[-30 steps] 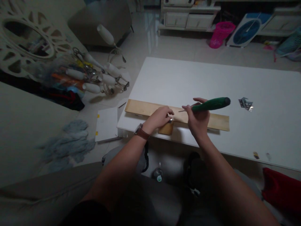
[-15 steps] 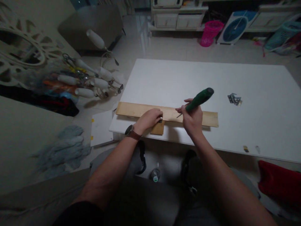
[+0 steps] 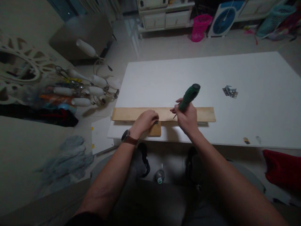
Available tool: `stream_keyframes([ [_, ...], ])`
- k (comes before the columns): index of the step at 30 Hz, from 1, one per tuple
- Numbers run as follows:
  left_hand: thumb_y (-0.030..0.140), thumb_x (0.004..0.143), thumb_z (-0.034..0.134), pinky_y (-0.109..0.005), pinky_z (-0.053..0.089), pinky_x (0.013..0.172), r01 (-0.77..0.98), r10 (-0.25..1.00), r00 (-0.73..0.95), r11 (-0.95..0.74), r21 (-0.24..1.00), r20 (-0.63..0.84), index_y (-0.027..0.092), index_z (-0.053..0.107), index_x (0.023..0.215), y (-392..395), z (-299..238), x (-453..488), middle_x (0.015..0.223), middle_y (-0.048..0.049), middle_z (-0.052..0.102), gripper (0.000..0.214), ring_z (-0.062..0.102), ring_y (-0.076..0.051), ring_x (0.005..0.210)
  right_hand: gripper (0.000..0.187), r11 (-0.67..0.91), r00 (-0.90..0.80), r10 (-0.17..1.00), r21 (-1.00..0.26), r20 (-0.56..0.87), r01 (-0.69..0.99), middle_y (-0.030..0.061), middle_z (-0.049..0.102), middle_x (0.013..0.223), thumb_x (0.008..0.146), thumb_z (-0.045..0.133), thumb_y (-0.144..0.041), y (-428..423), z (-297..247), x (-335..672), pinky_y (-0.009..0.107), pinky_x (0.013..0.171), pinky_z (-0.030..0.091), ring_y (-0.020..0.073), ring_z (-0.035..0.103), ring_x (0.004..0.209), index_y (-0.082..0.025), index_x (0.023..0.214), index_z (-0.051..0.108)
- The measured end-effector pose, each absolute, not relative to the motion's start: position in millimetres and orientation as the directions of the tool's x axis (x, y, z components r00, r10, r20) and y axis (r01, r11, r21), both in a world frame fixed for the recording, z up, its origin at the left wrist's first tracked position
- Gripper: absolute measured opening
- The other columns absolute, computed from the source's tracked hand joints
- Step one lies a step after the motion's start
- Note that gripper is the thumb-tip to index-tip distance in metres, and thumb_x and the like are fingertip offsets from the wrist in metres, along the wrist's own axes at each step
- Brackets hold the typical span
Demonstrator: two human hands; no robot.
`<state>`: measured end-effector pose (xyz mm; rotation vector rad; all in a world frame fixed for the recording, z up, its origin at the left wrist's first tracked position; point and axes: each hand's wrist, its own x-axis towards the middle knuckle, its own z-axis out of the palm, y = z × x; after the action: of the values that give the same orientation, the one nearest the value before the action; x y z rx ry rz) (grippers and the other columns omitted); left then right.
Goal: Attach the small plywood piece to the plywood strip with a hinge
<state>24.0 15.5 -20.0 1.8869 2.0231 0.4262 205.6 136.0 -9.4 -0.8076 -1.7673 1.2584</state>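
Observation:
A long pale wooden board (image 3: 127, 114) lies along the near side of the white table, with a smaller wooden piece (image 3: 154, 130) jutting from under its front edge. My left hand (image 3: 147, 120), a watch on its wrist, is closed at this junction, its fingertips on a small dark metal bracket (image 3: 157, 122) that is mostly hidden. In my right hand (image 3: 187, 116) is a screwdriver (image 3: 189, 96) with a green handle. Its handle leans up and away, and the tip points down above the board, apart from the bracket.
Several metal brackets (image 3: 230, 91) are piled on the white table (image 3: 164, 78). Two small items, one a yellow-and-black piece (image 3: 246, 140), lie near its front edge. A plastic bottle (image 3: 160, 176) stands on the floor between my feet. A lamp with white shades (image 3: 86, 47) is at left.
The camera view has turned slightly, shifting the whole scene. Both hands keep their grips; the screwdriver stays above the board, its handle a little more upright.

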Motion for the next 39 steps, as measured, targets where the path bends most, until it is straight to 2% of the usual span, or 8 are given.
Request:
stream_keyframes([
  [5, 0.03, 0.098, 0.073, -0.037, 0.05, 0.086, 0.903, 0.981, -0.19, 0.187, 0.387, -0.031, 0.015, 0.071, 0.091, 16, -22, 32, 0.094, -0.0102, 0.074, 0.016, 0.066, -0.025, 0.092, 0.015, 0.293, -0.495, 0.837, -0.955, 0.232, 0.049, -0.0004, 0.07, 0.077, 0.094, 0.06, -0.029, 134, -6, 205, 0.04, 0.072, 0.065, 0.0207, 0.078, 0.074, -0.023, 0.107, 0.06],
  [9, 0.019, 0.095, 0.073, -0.034, 0.05, 0.086, 0.867, 0.99, -0.125, 0.14, 0.477, -0.064, 0.016, 0.073, 0.102, 16, -23, 28, 0.097, -0.0078, 0.075, 0.007, 0.068, -0.023, 0.092, 0.012, 0.281, -0.513, 0.834, -0.957, 0.203, 0.078, -0.0002, 0.071, 0.077, 0.094, 0.059, -0.027, 134, -4, 206, 0.039, 0.073, 0.063, 0.0196, 0.077, 0.073, -0.023, 0.105, 0.06],
  [12, 0.01, 0.097, 0.063, -0.033, 0.05, 0.089, 0.869, 0.995, -0.056, 0.088, 0.487, -0.08, 0.017, 0.075, 0.096, 15, -24, 22, 0.099, -0.0085, 0.076, 0.013, 0.068, -0.023, 0.096, 0.012, 0.282, -0.516, 0.831, -0.957, 0.208, 0.069, 0.0, 0.07, 0.075, 0.093, 0.059, -0.027, 134, -4, 207, 0.039, 0.072, 0.061, 0.0209, 0.077, 0.073, -0.022, 0.104, 0.06],
  [19, 0.021, 0.1, 0.062, -0.036, 0.05, 0.084, 0.906, 0.991, -0.13, 0.136, 0.401, -0.043, 0.016, 0.072, 0.095, 14, -22, 27, 0.097, -0.0102, 0.072, 0.012, 0.065, -0.025, 0.091, 0.011, 0.268, -0.523, 0.831, -0.96, 0.189, 0.08, -0.0003, 0.069, 0.076, 0.093, 0.059, -0.028, 132, -1, 205, 0.039, 0.071, 0.06, 0.02, 0.076, 0.072, -0.023, 0.103, 0.06],
  [27, 0.013, 0.097, 0.061, -0.034, 0.051, 0.09, 0.875, 0.996, -0.054, 0.083, 0.477, -0.075, 0.018, 0.076, 0.093, 16, -23, 23, 0.097, -0.0086, 0.072, 0.016, 0.067, -0.023, 0.095, 0.013, 0.295, -0.532, 0.823, -0.95, 0.2, 0.099, 0.0006, 0.071, 0.076, 0.093, 0.059, -0.028, 133, -5, 206, 0.039, 0.071, 0.06, 0.0212, 0.077, 0.074, -0.022, 0.104, 0.061],
  [32, 0.024, 0.1, 0.066, -0.035, 0.048, 0.084, 0.878, 0.983, -0.186, 0.166, 0.45, 0.001, 0.018, 0.069, 0.088, 17, -22, 28, 0.091, -0.0079, 0.071, 0.014, 0.063, -0.023, 0.087, 0.012, 0.288, -0.542, 0.82, -0.95, 0.181, 0.118, 0.0014, 0.071, 0.081, 0.094, 0.057, -0.029, 133, -3, 207, 0.037, 0.069, 0.06, 0.0197, 0.077, 0.074, -0.022, 0.104, 0.061],
  [35, 0.023, 0.097, 0.071, -0.034, 0.048, 0.081, 0.841, 0.971, -0.229, 0.163, 0.516, 0.067, 0.018, 0.067, 0.084, 19, -19, 29, 0.087, -0.0057, 0.071, 0.015, 0.062, -0.021, 0.082, 0.013, 0.275, -0.55, 0.818, -0.954, 0.168, 0.117, 0.0013, 0.07, 0.08, 0.093, 0.058, -0.029, 133, -1, 207, 0.036, 0.069, 0.059, 0.0197, 0.076, 0.073, -0.022, 0.104, 0.061],
  [39, 0.018, 0.092, 0.074, -0.03, 0.052, 0.078, 0.658, 0.959, -0.25, 0.067, 0.75, 0.134, 0.018, 0.074, 0.086, 21, -16, 30, 0.085, -0.0031, 0.075, 0.006, 0.067, -0.016, 0.078, 0.016, 0.277, -0.548, 0.819, -0.953, 0.168, 0.121, 0.0014, 0.07, 0.081, 0.09, 0.058, -0.028, 134, -2, 207, 0.036, 0.069, 0.054, 0.018, 0.069, 0.068, -0.022, 0.104, 0.063],
])
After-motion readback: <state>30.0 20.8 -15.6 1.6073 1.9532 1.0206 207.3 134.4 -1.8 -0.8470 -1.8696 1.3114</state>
